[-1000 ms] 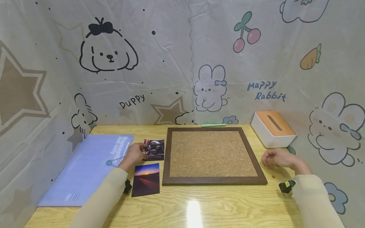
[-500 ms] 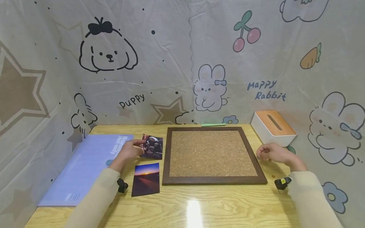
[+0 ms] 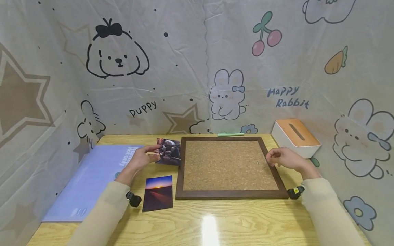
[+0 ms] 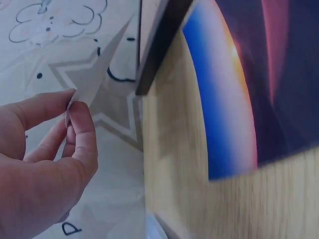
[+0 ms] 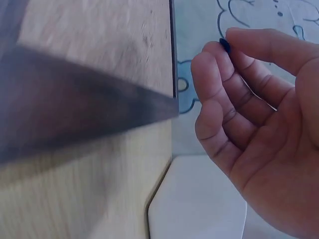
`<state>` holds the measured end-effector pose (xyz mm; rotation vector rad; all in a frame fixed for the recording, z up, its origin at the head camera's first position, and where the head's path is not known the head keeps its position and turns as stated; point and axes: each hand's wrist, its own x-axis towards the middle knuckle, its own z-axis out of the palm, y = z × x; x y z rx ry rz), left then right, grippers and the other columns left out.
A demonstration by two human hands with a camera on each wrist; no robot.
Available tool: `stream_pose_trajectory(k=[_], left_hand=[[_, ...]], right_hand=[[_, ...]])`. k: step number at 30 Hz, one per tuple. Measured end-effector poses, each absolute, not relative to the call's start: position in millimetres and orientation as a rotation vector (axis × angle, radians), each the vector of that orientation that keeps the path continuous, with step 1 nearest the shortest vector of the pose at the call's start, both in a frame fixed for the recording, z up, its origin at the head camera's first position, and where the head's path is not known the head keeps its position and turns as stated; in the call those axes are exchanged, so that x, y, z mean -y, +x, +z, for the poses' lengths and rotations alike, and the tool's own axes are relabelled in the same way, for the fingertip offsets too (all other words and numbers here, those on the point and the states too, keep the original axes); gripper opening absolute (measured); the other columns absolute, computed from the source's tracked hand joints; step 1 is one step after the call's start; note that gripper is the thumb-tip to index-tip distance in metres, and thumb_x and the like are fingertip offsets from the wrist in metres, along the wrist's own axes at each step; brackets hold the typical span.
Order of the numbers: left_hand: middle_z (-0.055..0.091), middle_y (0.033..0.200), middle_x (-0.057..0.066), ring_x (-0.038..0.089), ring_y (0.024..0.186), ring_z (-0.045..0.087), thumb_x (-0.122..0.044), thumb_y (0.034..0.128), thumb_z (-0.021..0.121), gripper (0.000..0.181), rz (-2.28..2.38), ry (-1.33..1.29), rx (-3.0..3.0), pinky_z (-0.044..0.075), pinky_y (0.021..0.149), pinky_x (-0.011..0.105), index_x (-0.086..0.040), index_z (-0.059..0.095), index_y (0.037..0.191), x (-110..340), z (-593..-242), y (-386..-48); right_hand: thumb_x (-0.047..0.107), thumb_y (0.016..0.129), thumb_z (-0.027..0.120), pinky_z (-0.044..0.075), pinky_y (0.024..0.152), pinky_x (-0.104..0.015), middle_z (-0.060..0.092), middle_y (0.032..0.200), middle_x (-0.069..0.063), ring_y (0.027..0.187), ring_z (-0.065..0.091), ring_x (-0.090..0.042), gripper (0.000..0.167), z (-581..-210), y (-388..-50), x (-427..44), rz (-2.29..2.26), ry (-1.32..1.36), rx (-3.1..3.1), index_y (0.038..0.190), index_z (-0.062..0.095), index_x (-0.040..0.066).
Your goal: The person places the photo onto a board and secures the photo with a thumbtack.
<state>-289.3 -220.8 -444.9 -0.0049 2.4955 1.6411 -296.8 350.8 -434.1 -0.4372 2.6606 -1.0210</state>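
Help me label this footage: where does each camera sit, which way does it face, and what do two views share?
Head: worn on the head, facing forward and down at the cork board; left hand, right hand and both sleeves show.
Left wrist: worn there, facing the left hand pinching a photo; the sunset photo also shows.
Right wrist: worn there, facing the right hand pinching a small dark item.
Shared: head and left wrist both show the sunset photo.
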Motion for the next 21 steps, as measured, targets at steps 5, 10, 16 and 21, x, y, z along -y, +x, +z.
stream_pose_trajectory(k=[5, 10, 16, 21], left_hand=[[0.052, 0.138, 0.021, 0.032, 0.119, 0.059, -0.003, 0.0914, 0.068, 0.058, 1.693, 0.039, -2.468, 0.051, 0.098, 0.046, -0.008, 0.051, 0.146, 207, -446, -290], [0.054, 0.133, 0.018, 0.023, 0.108, 0.059, -0.001, 0.0895, 0.069, 0.058, 1.738, -0.006, -2.409, 0.049, 0.095, 0.041, -0.009, 0.053, 0.144, 191, -448, -288], [0.055, 0.133, 0.019, 0.024, 0.109, 0.06, -0.001, 0.0889, 0.07, 0.057, 1.753, 0.009, -2.375, 0.052, 0.092, 0.036, -0.007, 0.054, 0.143, 174, -452, -285], [0.058, 0.132, 0.019, 0.023, 0.106, 0.061, 0.0, 0.0873, 0.071, 0.054, 1.799, 0.008, -2.342, 0.053, 0.086, 0.029, -0.007, 0.058, 0.139, 161, -454, -284]], right_hand=[[0.011, 0.098, 0.056, 0.052, 0.073, -0.039, 0.068, 0.09, -0.015, 0.085, 0.063, -0.028, 0.014, -432, -302, -337, -1.024, -0.427, -2.672, 0.101, 0.066, 0.001], [0.01, 0.097, 0.057, 0.053, 0.069, -0.036, 0.067, 0.09, -0.015, 0.081, 0.063, -0.027, 0.012, -432, -305, -326, -1.067, -0.449, -2.663, 0.097, 0.067, 0.004], [0.006, 0.096, 0.055, 0.051, 0.063, -0.036, 0.06, 0.078, -0.008, 0.07, 0.056, -0.019, 0.011, -436, -311, -316, -1.14, -0.452, -2.615, 0.097, 0.066, 0.002], [0.014, 0.099, 0.06, 0.05, 0.058, -0.036, 0.061, 0.078, -0.008, 0.067, 0.055, -0.02, 0.011, -433, -314, -305, -1.167, -0.448, -2.63, 0.1, 0.065, 0.004]])
